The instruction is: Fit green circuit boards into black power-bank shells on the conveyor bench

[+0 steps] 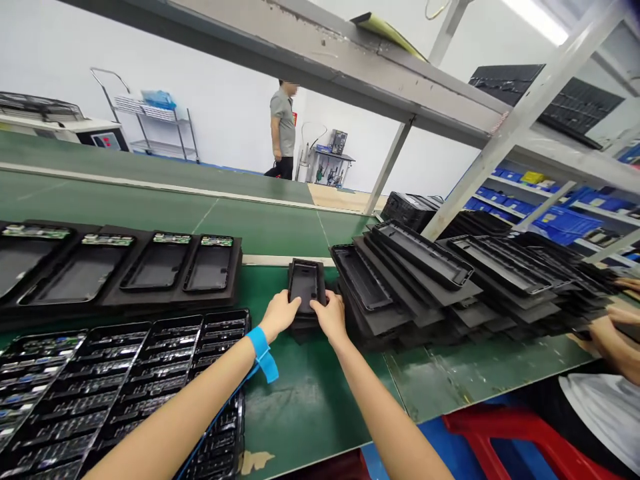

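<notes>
At the middle of the bench, a small black plastic housing (306, 283) lies on dark foam pads, its hollow side facing up. My left hand (281, 315), below a blue wrist strap (263, 353), grips its near left corner with the thumb on the rim. My right hand (330, 316) grips the near right corner in the same way. The fingers under the edges are hidden. To the left, several black housings (209, 267) with green circuit boards at their far ends lie on dark foam. On the right are piles of foam sheets and empty black housings (363, 277).
A black compartment tray (167, 353) full of small parts stands at the near left. Metal shelf beams (320, 50) cross above the green bench (295, 413). A co-worker's hands (617, 340) are at far right, near a red stool (505, 423). Another person (283, 127) stands beyond.
</notes>
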A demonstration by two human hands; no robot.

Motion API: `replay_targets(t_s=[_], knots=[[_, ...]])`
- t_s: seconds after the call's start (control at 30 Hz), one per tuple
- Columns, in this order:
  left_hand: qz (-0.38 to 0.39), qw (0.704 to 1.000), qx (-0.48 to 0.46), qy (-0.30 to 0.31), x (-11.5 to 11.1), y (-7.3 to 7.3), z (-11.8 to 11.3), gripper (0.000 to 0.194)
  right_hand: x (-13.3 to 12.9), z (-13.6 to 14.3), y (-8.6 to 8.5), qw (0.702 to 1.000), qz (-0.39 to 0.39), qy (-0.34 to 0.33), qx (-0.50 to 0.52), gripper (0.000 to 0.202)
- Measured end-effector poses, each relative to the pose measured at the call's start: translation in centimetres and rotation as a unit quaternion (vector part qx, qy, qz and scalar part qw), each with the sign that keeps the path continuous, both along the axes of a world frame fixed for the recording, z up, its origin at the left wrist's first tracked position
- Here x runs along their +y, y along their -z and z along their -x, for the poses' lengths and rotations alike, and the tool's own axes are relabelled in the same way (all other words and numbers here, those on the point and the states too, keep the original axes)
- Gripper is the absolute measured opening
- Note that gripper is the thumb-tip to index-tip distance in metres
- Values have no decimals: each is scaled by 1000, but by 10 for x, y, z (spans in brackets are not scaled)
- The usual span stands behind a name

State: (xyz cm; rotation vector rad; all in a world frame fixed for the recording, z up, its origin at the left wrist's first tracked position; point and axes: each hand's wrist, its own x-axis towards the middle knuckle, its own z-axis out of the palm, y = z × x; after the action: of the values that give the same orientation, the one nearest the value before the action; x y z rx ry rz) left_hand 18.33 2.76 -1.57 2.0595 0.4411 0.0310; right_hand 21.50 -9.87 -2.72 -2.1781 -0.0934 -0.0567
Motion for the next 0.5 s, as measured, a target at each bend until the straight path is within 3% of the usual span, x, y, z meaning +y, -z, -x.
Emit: replay_targets(t_s=[0.13,0.23,0.37,0.5], knots=[[21,999,-20,-42,-4,-4,5,34,3,7,-9,997,-77,-13,5,27],[61,997,-31,-41,-10,-13,30,33,-1,27,-19,985,-163,-56,25,28],[112,993,-33,-8,-26,-12,94,33,-28,78,-26,945,-275,-146,100,31],[115,993,-4,5,-51,9,169,40,-64,131,-9,907,-324,-177,202,39]])
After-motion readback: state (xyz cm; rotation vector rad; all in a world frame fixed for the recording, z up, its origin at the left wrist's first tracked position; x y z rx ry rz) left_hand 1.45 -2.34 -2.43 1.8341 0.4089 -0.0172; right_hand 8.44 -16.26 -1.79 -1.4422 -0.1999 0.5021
